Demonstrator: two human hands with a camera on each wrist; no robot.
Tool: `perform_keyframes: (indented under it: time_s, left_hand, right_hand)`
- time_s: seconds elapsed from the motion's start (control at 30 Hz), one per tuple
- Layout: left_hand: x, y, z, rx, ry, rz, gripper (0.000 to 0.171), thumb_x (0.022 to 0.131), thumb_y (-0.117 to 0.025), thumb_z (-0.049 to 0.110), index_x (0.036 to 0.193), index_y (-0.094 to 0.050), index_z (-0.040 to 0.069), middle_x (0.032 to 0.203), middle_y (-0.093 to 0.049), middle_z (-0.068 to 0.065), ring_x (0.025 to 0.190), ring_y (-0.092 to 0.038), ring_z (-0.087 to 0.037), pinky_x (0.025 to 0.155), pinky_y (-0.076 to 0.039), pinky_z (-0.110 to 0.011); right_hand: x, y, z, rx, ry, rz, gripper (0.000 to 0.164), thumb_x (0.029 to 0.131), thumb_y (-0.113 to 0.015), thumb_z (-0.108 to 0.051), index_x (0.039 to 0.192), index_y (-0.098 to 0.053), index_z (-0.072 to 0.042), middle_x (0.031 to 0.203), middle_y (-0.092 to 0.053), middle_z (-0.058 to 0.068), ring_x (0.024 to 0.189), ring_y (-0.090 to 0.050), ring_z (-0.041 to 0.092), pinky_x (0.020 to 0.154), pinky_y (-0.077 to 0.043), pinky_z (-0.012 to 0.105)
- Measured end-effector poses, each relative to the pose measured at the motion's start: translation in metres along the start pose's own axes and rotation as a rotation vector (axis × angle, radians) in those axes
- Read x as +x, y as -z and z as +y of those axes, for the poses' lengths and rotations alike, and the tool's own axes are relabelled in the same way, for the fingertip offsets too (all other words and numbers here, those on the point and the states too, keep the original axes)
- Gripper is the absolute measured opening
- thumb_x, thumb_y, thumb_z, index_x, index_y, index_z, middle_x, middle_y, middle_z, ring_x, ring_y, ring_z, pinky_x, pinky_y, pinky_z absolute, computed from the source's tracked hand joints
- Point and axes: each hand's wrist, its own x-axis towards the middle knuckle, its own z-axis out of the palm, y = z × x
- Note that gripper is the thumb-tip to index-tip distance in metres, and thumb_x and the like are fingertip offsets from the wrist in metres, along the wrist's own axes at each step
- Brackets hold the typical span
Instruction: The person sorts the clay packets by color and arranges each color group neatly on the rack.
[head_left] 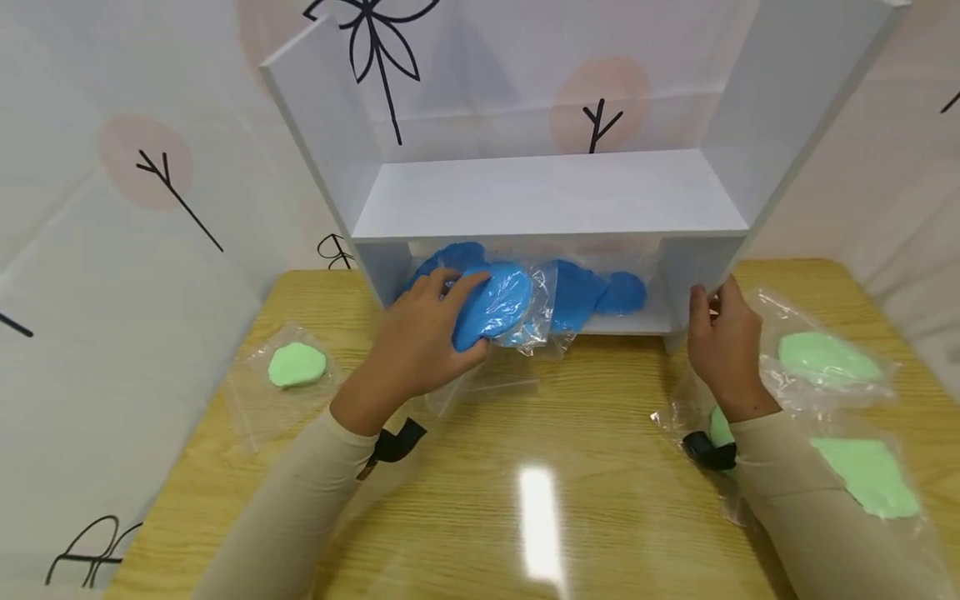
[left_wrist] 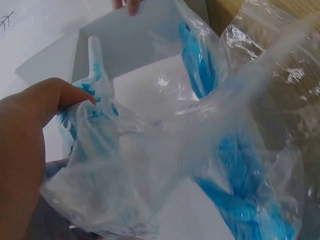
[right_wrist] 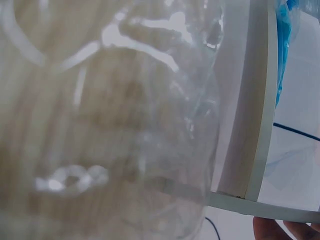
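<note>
My left hand (head_left: 423,342) grips a clear plastic bag of flat blue clay (head_left: 497,302) at the lower compartment of a white shelf (head_left: 555,196). The left wrist view shows the thumb pinching the crinkled bag (left_wrist: 100,145). Behind and beside it in that compartment lie other bags of blue clay (head_left: 577,293), partly covered by the hand and the held bag. My right hand (head_left: 723,346) holds the front edge of the shelf's right side panel (head_left: 795,100). Its fingertips (right_wrist: 297,231) show against the panel edge in the right wrist view.
On the wooden table (head_left: 600,500), a bag of pale green clay (head_left: 297,365) lies left of the shelf. Several more green clay bags (head_left: 828,358) lie at the right, some under the right forearm. A patterned cloth (head_left: 75,208) hangs behind.
</note>
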Motion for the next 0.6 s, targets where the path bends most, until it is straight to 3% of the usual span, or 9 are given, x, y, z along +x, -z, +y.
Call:
perform_keyframes:
  time_s: [0.03,0.13,0.3,0.43,0.6]
  left_hand:
    - [0.006,-0.002,0.003,-0.001,0.001,-0.001,0.077,0.084,-0.067,0.048,0.152,-0.041,0.023,0.14,-0.051,-0.015,0.119,-0.056,-0.033,0.085,-0.057,-0.049]
    - [0.021,-0.007,0.011,-0.003,0.009,0.003,0.077,0.085,-0.068,0.051,0.152,-0.041,0.024,0.139,-0.052,-0.014,0.119,-0.056,-0.031,0.083,-0.059,-0.049]
    - [0.042,-0.013,0.025,0.01,0.014,-0.001,0.078,0.086,-0.068,0.055,0.152,-0.04,0.024,0.141,-0.051,-0.014,0.121,-0.056,-0.031,0.078,-0.06,-0.047]
    - [0.06,-0.018,0.036,0.056,0.018,-0.035,0.081,0.089,-0.064,0.059,0.155,-0.035,0.022,0.146,-0.049,-0.016,0.127,-0.055,-0.033,0.083,-0.059,-0.048]
    - [0.084,-0.027,0.048,0.077,-0.026,-0.045,0.085,0.09,-0.059,0.061,0.158,-0.03,0.019,0.149,-0.05,-0.015,0.122,-0.06,-0.032,0.079,-0.06,-0.046]
  right_hand:
    - [0.0,0.0,0.0,0.009,-0.001,0.001,0.036,0.105,-0.046,-0.02,0.127,-0.057,0.007,0.121,-0.065,0.032,0.102,-0.066,0.053,0.079,-0.052,0.063]
    - [0.001,0.0,-0.001,0.025,-0.007,-0.001,0.036,0.105,-0.046,-0.018,0.129,-0.056,0.007,0.124,-0.064,0.032,0.103,-0.065,0.053,0.08,-0.052,0.066]
    - [0.0,0.0,-0.002,0.04,-0.02,-0.016,0.037,0.105,-0.044,-0.018,0.131,-0.054,0.007,0.127,-0.062,0.032,0.106,-0.064,0.054,0.081,-0.052,0.066]
    - [0.0,-0.001,-0.002,0.039,-0.016,-0.029,0.038,0.106,-0.043,-0.019,0.132,-0.054,0.007,0.127,-0.062,0.032,0.106,-0.064,0.054,0.081,-0.052,0.067]
    - [-0.001,0.001,-0.003,0.033,-0.013,-0.025,0.038,0.106,-0.044,-0.019,0.132,-0.053,0.007,0.127,-0.062,0.033,0.106,-0.064,0.053,0.082,-0.052,0.067]
